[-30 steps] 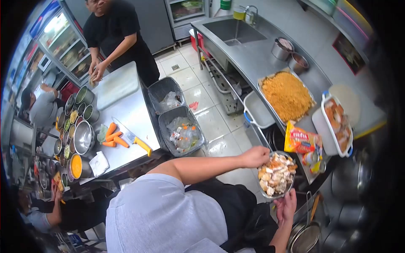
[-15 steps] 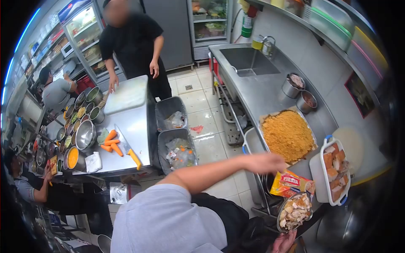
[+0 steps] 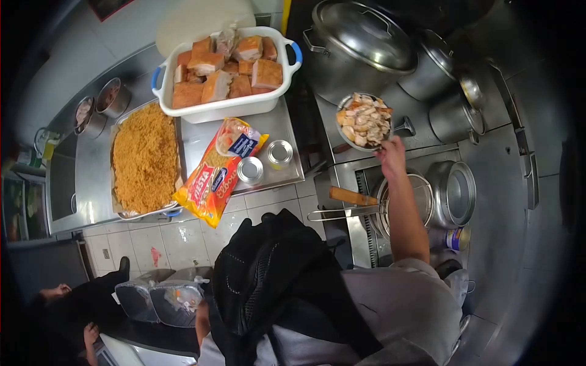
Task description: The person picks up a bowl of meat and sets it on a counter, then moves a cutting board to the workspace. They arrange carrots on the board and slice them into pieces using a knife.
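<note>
The bowl [image 3: 350, 141] is holding chopped meat [image 3: 365, 119] at the stove side, and a big lidded pot [image 3: 357, 52] is standing just beyond it, blocking the way past its far rim. Two smaller pots, a middle one [image 3: 430, 64] and a nearer one [image 3: 453, 116], are standing to its right, while a short metal handle [image 3: 405, 127] is sticking out close by its right side. Below, a strainer [image 3: 406, 204] is lying partly under your right forearm, with a wooden handle [image 3: 351, 195] jutting out leftward. On the steel desk [image 3: 287, 125] to the left, a bag of pasta [image 3: 220, 171] is leaning beside two cans, one nearer [image 3: 250, 169] and one farther [image 3: 279, 152]; behind these, a white tub [image 3: 232, 110] is carrying browned meat blocks, and a heap of orange crumbs [image 3: 145, 161] is lying farther left.

Your right hand [image 3: 392, 154] is forming the grip, its fingers closing on the bowl's near right edge, so the bowl is sitting just ahead and left of it. You cannot tell whether anything is supporting the bowl underneath, nor what your left hand is doing.
</note>
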A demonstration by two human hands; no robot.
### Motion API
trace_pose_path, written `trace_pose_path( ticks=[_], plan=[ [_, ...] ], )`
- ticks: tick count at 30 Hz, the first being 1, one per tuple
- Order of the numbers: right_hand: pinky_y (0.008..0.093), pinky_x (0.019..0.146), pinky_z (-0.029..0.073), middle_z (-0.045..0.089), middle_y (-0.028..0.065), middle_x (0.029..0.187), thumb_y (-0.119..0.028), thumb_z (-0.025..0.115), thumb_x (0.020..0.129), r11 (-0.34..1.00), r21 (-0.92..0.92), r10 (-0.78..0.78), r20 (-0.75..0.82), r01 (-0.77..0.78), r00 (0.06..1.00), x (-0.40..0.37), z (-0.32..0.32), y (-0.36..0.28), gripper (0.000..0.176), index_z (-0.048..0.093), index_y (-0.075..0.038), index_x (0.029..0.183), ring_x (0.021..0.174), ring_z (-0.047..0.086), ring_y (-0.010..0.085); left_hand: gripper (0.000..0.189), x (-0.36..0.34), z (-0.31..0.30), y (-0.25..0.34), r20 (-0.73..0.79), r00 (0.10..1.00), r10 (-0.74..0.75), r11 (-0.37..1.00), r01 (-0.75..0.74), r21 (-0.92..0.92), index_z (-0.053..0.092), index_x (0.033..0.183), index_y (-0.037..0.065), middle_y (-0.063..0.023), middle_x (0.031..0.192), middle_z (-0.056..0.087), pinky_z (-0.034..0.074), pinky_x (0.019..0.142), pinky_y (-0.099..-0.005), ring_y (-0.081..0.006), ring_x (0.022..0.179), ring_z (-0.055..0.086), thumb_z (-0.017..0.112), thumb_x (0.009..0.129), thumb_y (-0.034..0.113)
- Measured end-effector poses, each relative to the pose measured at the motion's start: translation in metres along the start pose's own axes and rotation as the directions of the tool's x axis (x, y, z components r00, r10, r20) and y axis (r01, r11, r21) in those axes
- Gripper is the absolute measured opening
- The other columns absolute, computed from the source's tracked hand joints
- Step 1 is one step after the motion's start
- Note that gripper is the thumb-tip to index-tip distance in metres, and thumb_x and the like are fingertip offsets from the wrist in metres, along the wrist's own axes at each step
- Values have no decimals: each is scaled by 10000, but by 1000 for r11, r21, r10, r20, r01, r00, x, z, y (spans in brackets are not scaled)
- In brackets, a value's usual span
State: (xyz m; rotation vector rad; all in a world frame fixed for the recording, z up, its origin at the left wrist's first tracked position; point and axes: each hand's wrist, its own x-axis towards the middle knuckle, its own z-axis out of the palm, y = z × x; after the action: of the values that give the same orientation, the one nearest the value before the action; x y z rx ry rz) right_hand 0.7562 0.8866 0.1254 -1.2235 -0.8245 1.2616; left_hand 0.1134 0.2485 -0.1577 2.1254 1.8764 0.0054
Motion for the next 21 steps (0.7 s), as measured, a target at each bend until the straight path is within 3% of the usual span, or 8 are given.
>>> trace_pose_path(
  ticks=[6,7,8,10,12,15,17,21],
  plan=[
    [342,573,561,637,106,1059,-13,556,958,973,-151,135,-251,-176,958,49,-27,-1,303,428,-157,1192,813,663,204,350,-46,-68,43,281,951,-126,867,243,-435,617,1138,114,-128,966,672,540,758,-570,-328,901,683,684,813,223],
    [331,548,553,636,108,1029,9,544,935,967,-151,165,-256,-207,953,57,-28,11,359,387,-158,1211,789,662,208,296,-51,-73,21,437,760,-481,426,638,-642,617,1119,127,-106,947,659,541,718,-550,-314,889,676,660,838,208],
    [319,524,545,634,110,998,32,532,912,960,-150,191,-259,-235,947,68,-28,23,416,345,-159,1231,764,662,212,245,-49,-78,11,662,419,-621,-192,738,-647,616,1100,140,-84,928,646,541,677,-529,-301,878,669,635,862,193],
    [335,570,564,618,113,1124,-16,568,952,938,-230,207,-223,-258,952,90,-33,54,409,375,-161,1282,865,667,219,132,-26,-111,-4,713,209,-669,-551,504,-665,576,989,158,-23,893,617,516,654,-411,-206,753,639,631,967,276],
    [337,561,561,617,114,1121,-17,569,949,888,-334,260,-206,-318,943,110,-26,73,390,399,-147,1275,850,666,222,133,8,-138,-13,556,295,-777,-336,553,-762,572,1003,170,-9,897,622,496,622,-366,-184,747,630,645,964,274],
    [325,540,527,621,101,986,-6,549,936,846,-452,232,-163,-282,959,125,-11,88,340,438,-150,1224,734,630,191,176,71,-183,7,479,281,-831,-267,555,-788,603,1091,107,-45,966,650,507,613,-328,-179,804,653,616,977,241],
    [319,525,520,625,100,983,-8,546,939,824,-479,252,-170,-304,953,131,-14,90,327,446,-147,1218,717,626,189,191,101,-202,30,418,425,-803,-119,573,-811,603,1104,112,-26,984,657,498,628,-308,-161,823,653,641,996,265],
    [312,490,502,648,96,984,-25,546,948,750,-571,273,-194,-334,942,138,-31,83,332,454,-138,1247,661,618,189,221,117,-208,70,466,528,-710,-95,584,-806,603,1143,132,3,1014,652,492,663,-298,-141,855,652,652,1001,294]
  ],
)
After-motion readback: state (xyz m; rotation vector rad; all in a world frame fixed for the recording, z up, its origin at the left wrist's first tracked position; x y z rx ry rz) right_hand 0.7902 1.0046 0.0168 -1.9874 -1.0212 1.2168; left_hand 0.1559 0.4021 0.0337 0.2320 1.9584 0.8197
